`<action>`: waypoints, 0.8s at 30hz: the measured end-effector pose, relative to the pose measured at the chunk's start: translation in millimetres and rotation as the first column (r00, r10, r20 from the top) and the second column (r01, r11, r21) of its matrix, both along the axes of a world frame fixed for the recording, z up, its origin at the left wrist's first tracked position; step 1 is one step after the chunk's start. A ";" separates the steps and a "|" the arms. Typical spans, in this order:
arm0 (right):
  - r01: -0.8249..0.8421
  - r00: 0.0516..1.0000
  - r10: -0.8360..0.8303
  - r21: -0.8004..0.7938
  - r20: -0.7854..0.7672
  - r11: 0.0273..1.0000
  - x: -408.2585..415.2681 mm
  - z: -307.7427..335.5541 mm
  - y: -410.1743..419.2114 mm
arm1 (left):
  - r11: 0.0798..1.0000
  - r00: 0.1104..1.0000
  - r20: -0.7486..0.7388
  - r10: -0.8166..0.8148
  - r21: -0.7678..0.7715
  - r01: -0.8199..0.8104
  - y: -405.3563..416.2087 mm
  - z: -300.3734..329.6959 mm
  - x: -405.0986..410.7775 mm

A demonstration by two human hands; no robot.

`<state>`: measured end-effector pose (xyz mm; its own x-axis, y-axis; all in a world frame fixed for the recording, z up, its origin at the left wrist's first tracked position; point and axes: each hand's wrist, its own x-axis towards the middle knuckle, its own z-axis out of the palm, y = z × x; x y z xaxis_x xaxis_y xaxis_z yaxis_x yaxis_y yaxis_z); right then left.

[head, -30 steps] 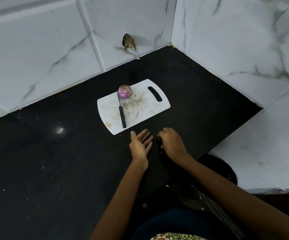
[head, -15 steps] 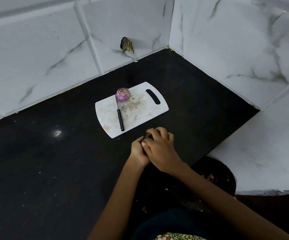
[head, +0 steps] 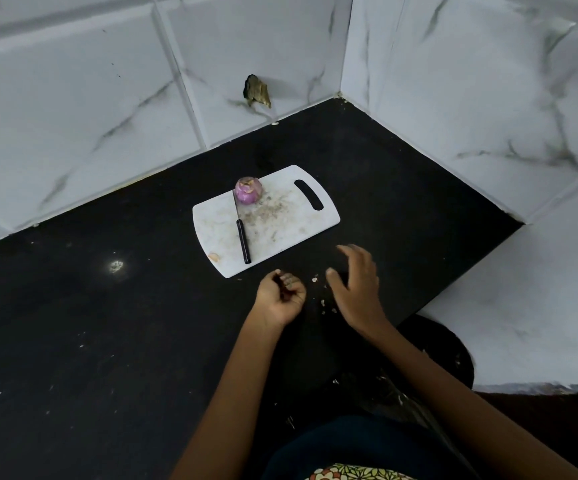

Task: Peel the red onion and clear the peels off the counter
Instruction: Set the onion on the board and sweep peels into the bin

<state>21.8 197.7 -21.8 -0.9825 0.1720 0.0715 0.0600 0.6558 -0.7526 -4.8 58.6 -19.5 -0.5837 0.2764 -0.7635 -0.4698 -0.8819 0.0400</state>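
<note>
A peeled red onion (head: 248,191) stands on the far side of a white cutting board (head: 291,221). A black-handled knife (head: 243,237) lies across the board beside it. My left hand (head: 281,298) is cupped palm up on the black counter (head: 90,323) just in front of the board, its fingers curled round onion peels. My right hand (head: 356,287) hovers to its right, fingers spread and relaxed. Small peel scraps (head: 324,303) lie on the counter between the two hands.
A round dark bin (head: 453,355) sits below the counter's front edge at the right. Marble-tiled walls close off the back and right side. One pale scrap (head: 214,257) lies on the board's near corner. A broken hole (head: 257,91) shows in the back wall.
My hands were pressed together over the peels; now they have parted. The left hand has closed on peels and the right has lifted away to the right.
</note>
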 end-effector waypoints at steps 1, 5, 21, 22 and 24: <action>0.007 0.997 -0.014 0.087 0.078 0.996 1.6 -9.4 6.0 | 1.000 1.000 0.006 0.023 0.005 -0.023 -6.1 -2.6 -1.1; -0.171 0.976 0.105 0.378 0.189 0.910 12.5 -40.9 3.1 | 0.996 0.996 0.011 0.088 0.014 -0.088 -17.8 -6.6 -3.9; -0.059 0.963 0.103 0.180 -0.248 0.982 21.0 -46.2 27.7 | 0.998 0.997 0.044 0.064 -0.018 -0.063 -11.4 -6.2 -4.3; 0.039 0.978 -0.013 0.120 -0.210 0.992 18.0 -43.7 32.2 | 0.998 0.997 0.044 0.064 -0.019 -0.063 -11.4 -6.1 -4.6; 0.099 0.993 -0.086 0.160 -0.086 0.982 13.5 -41.7 36.7 | 0.998 0.997 0.049 0.058 -0.024 -0.057 -10.8 -7.1 -4.6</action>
<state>35.3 234.4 -63.4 -0.9530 0.2419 0.1823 0.0716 0.7647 -0.6404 -9.4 47.8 -26.6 -0.5597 0.2259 -0.7973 -0.4202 -0.9066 0.0382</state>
